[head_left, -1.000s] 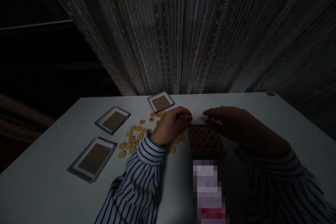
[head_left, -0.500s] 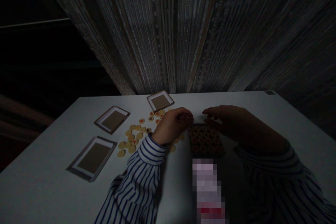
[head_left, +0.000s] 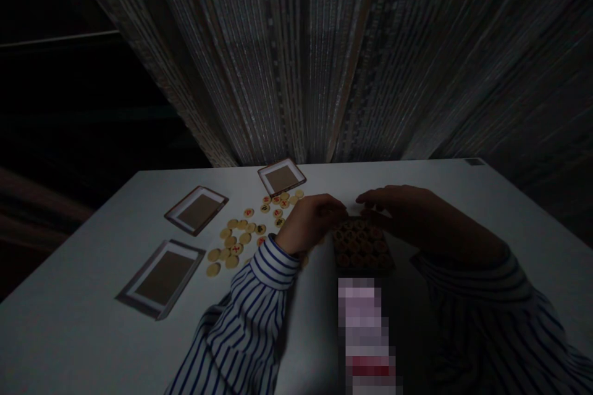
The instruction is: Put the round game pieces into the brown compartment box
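Note:
A dark square tray (head_left: 364, 268) holds rows of round wooden pieces (head_left: 362, 245) close together. At its back left corner is my left hand (head_left: 311, 221), fingers curled and pinched together; whatever they hold is too small and dark to make out. My right hand (head_left: 407, 213) hovers over the back right part of the tray, its fingers stretched leftward and apart, with nothing visible in them. Loose round pale pieces (head_left: 231, 261), some with red or black characters, lie scattered left of my left hand. My left forearm hides some of them.
Three framed cards lie on the white table (head_left: 83, 265): one at the back (head_left: 281, 178), one at the left (head_left: 197, 211), one nearer (head_left: 161, 279). A pixelated patch covers the front middle. String curtains (head_left: 319, 62) hang behind; a small dark item (head_left: 474, 162) lies at the back right corner.
My left hand has moved slightly right, nearer the tray and my right hand, uncovering more loose pieces at the back. My right hand is almost unchanged.

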The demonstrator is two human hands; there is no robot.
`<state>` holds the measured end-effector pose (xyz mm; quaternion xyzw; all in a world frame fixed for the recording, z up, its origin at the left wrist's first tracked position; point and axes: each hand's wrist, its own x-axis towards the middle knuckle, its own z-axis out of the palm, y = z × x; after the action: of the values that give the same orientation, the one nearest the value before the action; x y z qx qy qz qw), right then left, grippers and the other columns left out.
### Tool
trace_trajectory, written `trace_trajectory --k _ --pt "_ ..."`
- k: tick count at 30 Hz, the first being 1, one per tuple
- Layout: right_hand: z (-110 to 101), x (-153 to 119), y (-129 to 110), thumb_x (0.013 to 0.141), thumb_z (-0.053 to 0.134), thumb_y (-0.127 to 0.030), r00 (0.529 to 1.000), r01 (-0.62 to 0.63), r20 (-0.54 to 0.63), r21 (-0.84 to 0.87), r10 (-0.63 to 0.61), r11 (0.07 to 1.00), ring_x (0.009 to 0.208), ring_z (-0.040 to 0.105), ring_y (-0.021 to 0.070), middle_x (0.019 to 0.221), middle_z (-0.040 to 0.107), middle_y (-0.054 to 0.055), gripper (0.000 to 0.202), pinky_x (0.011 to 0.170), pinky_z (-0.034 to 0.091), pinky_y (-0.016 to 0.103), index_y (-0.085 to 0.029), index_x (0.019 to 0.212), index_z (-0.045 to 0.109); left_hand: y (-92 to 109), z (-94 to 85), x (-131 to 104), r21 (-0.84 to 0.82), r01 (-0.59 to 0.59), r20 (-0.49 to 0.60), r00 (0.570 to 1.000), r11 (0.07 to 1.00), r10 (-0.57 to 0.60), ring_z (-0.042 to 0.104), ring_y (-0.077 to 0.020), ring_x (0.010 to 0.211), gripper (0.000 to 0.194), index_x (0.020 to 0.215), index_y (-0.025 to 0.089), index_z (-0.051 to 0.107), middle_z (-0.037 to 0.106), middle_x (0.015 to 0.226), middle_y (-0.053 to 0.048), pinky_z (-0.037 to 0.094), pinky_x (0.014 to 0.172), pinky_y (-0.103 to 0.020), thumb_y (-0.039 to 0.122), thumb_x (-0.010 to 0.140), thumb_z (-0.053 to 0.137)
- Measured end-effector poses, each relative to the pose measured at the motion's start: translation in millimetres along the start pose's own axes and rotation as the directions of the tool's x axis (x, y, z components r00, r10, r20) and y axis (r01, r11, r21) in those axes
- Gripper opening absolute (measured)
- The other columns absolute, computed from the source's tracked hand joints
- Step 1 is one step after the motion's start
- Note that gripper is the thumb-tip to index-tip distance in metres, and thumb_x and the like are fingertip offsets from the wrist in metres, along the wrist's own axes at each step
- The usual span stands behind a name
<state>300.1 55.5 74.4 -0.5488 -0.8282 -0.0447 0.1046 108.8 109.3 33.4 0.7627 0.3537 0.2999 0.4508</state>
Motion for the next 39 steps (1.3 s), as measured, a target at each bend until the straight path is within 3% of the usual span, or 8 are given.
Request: trace_trajectory --k 7,15,21,24,33,39 --pt "-3 0 -2 0.076 0.056 -0.020 0.999 -0.001 0.050 0.041 -0.001 0.999 0.069 0.064 0.0154 0.082 0.070 0.003 0.021 0.061 0.047 0.026 -0.022 0.095 0.065 2 5.9 2 -0.045 0.012 0.054 0.998 0.999 -0.010 0.062 -0.0143 0.074 0.016 0.087 0.013 0.067 0.070 0.081 -0.006 0.048 0.069 -0.028 0.022 0.080 0.056" --pt "0 -1 0 0.079 0.054 -0.024 0.998 0.058 0.028 0.136 -0.062 0.989 0.072 0.063 0.0141 0.084 0.070 0.002 0.021 0.062 0.046 0.025 -0.024 0.098 0.063 9 8.3 1 -0.124 0.076 0.096 0.993 0.989 -0.064 0.063 -0.0150 0.079 0.015 0.087 0.015 0.068 0.071 0.084 -0.005 0.049 0.075 -0.029 0.024 0.079 0.058" --pt "-2 0 -5 0.081 0.053 -0.028 0.994 0.042 0.100 0.098 -0.052 0.994 0.071 0.063 0.0154 0.081 0.069 0.002 0.018 0.060 0.044 0.026 -0.022 0.094 0.064 9 16.3 3 -0.359 0.225 0.076 0.974 0.906 -0.212 0.064 -0.0113 0.068 0.013 0.088 0.012 0.056 0.070 0.074 -0.005 0.049 0.063 -0.023 0.007 0.077 0.057" --pt "-2 0 -5 0.082 0.052 -0.028 0.994 0.047 0.093 0.094 -0.056 0.994 0.068 0.063 0.0147 0.080 0.069 0.002 0.018 0.059 0.043 0.026 -0.023 0.093 0.064 10 18.8 4 -0.393 0.245 0.076 0.969 0.887 -0.234 0.064 -0.0106 0.064 0.011 0.085 0.013 0.052 0.069 0.070 -0.003 0.048 0.059 -0.021 0.005 0.077 0.056" --pt "-5 4 -9 0.079 0.052 -0.024 0.979 0.035 0.197 0.061 -0.047 0.998 0.070 0.063 0.0160 0.080 0.070 0.004 0.019 0.059 0.043 0.026 -0.021 0.092 0.066 4 22.3 3 -0.347 0.199 0.072 0.980 0.917 -0.185 0.063 -0.0101 0.063 0.011 0.085 0.013 0.051 0.067 0.067 -0.001 0.047 0.057 -0.020 0.006 0.078 0.055" --pt "-2 1 -6 0.078 0.052 -0.025 0.971 -0.009 0.239 0.047 -0.003 0.999 0.065 0.061 0.0148 0.074 0.067 0.002 0.017 0.054 0.039 0.024 -0.022 0.088 0.065 1 17.5 1 -0.152 0.154 0.007 0.988 0.976 -0.154 0.060 -0.0108 0.060 0.012 0.091 0.015 0.052 0.067 0.071 -0.003 0.039 0.047 -0.018 0.020 0.081 0.054"
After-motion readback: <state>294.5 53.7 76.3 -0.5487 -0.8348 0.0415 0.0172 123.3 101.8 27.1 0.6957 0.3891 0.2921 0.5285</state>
